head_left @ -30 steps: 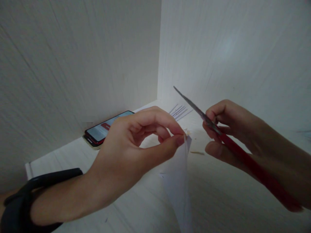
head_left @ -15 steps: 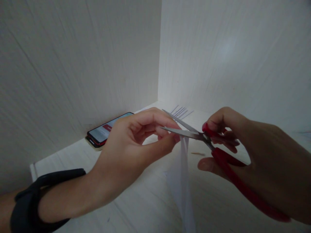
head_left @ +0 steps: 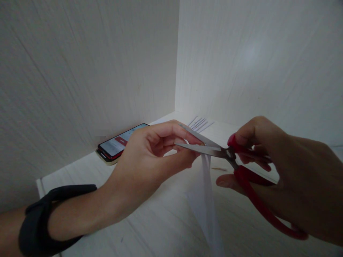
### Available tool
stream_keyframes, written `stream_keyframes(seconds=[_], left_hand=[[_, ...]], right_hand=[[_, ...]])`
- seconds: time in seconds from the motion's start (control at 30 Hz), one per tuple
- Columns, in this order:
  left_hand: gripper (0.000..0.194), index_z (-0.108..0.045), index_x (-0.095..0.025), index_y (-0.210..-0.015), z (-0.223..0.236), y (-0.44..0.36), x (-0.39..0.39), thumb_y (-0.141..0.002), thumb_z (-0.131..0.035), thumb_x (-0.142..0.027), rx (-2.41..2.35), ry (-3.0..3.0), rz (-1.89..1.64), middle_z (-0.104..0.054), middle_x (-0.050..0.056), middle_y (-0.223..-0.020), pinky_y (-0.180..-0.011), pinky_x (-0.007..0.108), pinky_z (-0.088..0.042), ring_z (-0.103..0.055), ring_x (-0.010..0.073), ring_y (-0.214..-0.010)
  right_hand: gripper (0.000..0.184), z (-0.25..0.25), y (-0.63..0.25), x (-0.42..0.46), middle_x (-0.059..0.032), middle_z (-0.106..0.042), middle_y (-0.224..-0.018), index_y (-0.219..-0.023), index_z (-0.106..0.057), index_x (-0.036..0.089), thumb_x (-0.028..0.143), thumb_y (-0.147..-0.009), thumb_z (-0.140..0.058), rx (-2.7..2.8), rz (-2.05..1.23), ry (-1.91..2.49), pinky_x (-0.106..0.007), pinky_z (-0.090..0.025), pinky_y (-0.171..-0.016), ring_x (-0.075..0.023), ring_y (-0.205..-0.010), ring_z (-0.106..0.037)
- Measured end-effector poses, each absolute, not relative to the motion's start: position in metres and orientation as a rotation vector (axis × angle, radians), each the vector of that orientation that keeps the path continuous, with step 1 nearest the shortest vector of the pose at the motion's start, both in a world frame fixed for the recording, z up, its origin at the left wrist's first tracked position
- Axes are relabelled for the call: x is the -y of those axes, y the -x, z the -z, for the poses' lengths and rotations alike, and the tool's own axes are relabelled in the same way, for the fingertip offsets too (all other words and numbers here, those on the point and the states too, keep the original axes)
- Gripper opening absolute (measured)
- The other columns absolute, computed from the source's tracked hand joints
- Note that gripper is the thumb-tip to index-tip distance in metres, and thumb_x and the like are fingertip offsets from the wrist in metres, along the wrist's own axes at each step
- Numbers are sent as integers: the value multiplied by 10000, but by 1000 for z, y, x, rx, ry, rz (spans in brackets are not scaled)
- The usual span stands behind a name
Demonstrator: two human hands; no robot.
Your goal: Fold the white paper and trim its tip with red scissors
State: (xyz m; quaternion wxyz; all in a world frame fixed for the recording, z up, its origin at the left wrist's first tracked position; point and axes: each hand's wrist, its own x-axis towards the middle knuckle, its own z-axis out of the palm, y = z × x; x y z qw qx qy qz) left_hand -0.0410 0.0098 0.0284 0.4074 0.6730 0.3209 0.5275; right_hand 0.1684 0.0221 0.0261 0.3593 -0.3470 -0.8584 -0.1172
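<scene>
Between thumb and fingertips, my left hand (head_left: 158, 153) pinches the upper end of a folded white paper sheet (head_left: 205, 200), which hangs down toward the bottom of the view. My right hand (head_left: 289, 167) holds a pair of scissors (head_left: 227, 154) by its red handles, thumb and fingers through the loops. Its metal blades are parted and point left, lying across my left fingertips at the top of the paper. The exact spot where blades meet paper is partly hidden by my fingers.
Behind my left hand, a phone (head_left: 115, 144) with a lit screen rests on a second device by the left wall. Several thin paper strips (head_left: 199, 124) lie near the corner. A small toothpick-like stick (head_left: 219, 169) lies on the white surface (head_left: 150, 221).
The scissor blades have closed somewhat and the right fingers have shifted a little to the right. The left hand has moved slightly right with the paper.
</scene>
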Motion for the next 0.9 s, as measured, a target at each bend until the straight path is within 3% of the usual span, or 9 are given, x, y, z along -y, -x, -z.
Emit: stream_keyframes(seconds=[0.27, 0.47, 0.77, 0.9], left_hand=[[68, -716, -183, -748, -29, 41, -9, -766, -687, -124, -797, -1669, -1341, -685, -38, -755, -624, 91, -495, -626, 59, -695], [69, -713, -186, -774, -26, 41, -10, -790, -670, -135, -759, -1681, -1339, -669, -39, -763, -645, 94, -490, -613, 49, -705], [69, -703, -188, -743, -28, 41, -10, -792, -675, -148, -749, -1696, -1332, -650, -49, -762, -628, 84, -473, -583, 43, -706], [35, -703, -215, -762, -28, 41, -9, -795, -690, -211, -773, -1674, -1315, -641, -49, -735, -607, 92, -465, -560, 43, -665]], right_hand=[[440, -26, -169, -23, 49, -499, -583, -832, -379, 201, 632, -911, -411, 2214, 531, 944, -156, -297, -355, -69, -428, -466], [490, -26, -170, -21, 42, -493, -574, -829, -362, 198, 680, -913, -339, 2223, 590, 957, -151, -288, -339, -66, -394, -444], [443, -30, -167, -22, 62, -468, -530, -823, -364, 212, 644, -898, -433, 2226, 482, 937, -132, -277, -325, -54, -361, -407], [500, -33, -171, -22, 62, -515, -563, -820, -385, 235, 726, -820, -479, 2158, 397, 1070, -116, -333, -328, -78, -419, -498]])
